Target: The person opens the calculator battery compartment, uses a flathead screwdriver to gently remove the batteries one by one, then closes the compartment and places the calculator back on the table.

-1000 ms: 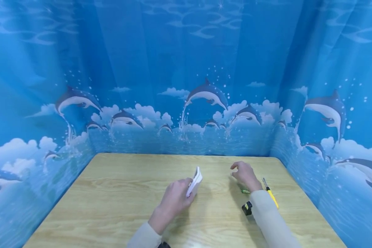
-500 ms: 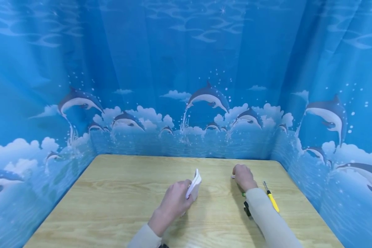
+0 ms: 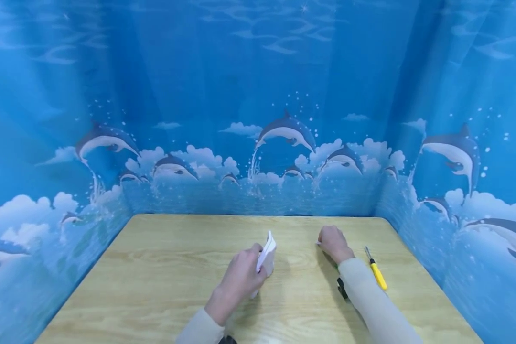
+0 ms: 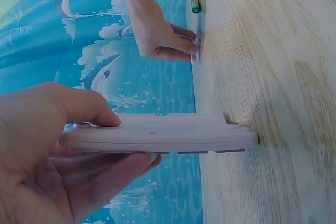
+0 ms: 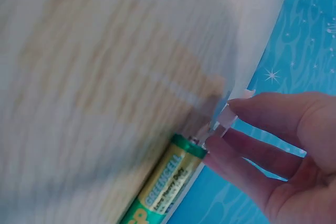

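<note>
My left hand (image 3: 237, 277) grips a flat white plastic device (image 4: 157, 137) on edge over the middle of the table, thumb on one face and fingers on the other. Small dark round parts show near both its ends in the left wrist view. At the right, low at the tabletop, my right hand (image 3: 335, 243) pinches a small whitish, partly clear plastic piece (image 5: 227, 117) between thumb and fingertips. A green and gold battery (image 5: 164, 184) marked Greencell lies on the table right by those fingertips; in the head view the right forearm mostly hides it.
A screwdriver (image 3: 377, 274) with a yellow handle lies right of the right forearm on the wooden table (image 3: 163, 267). A blue dolphin-print curtain (image 3: 258, 119) stands close behind the table and along both sides.
My right hand, its fingers spread above the table one second ago, has come down and now pinches the small plastic piece, shifting slightly left. My left hand has barely moved with the white device.
</note>
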A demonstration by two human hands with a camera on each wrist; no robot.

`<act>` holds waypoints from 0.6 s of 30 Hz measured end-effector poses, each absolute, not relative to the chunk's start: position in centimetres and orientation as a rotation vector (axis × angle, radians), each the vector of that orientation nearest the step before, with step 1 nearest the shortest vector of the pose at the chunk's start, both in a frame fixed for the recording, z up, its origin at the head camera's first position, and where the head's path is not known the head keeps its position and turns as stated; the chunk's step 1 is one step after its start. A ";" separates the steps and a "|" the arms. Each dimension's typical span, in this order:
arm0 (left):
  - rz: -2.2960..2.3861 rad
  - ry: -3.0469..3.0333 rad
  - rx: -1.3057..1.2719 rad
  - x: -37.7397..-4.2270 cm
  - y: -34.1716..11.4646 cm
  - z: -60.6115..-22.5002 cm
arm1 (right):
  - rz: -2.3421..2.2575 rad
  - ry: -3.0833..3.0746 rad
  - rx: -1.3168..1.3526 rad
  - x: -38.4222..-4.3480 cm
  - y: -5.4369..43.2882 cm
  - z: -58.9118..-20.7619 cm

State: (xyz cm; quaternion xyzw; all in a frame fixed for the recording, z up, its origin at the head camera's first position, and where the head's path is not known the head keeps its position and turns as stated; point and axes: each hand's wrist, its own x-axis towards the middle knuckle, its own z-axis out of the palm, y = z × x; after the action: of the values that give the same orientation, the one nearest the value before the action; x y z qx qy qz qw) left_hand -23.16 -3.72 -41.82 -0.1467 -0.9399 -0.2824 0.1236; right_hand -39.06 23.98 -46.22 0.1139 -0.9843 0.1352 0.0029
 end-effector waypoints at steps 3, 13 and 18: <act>-0.846 -2.753 -0.421 -23.1 -3.7 -42.0 | 0.405 -3.063 0.376 -38.8 23.7 -46.3; -0.937 -2.802 -0.364 -23.0 -4.0 -42.0 | 0.388 -3.017 0.393 -38.3 22.3 -46.5; -0.992 -2.836 -0.263 -23.2 -4.2 -41.7 | 0.420 -3.012 0.390 -37.8 21.0 -46.3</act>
State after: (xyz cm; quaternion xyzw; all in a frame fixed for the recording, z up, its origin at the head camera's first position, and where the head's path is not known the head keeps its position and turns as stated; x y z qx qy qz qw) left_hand -23.24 -4.15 -41.73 -0.0869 -0.9385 -0.3284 0.0626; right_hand -37.79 21.03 -46.32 0.1272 -0.9817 0.1368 0.0380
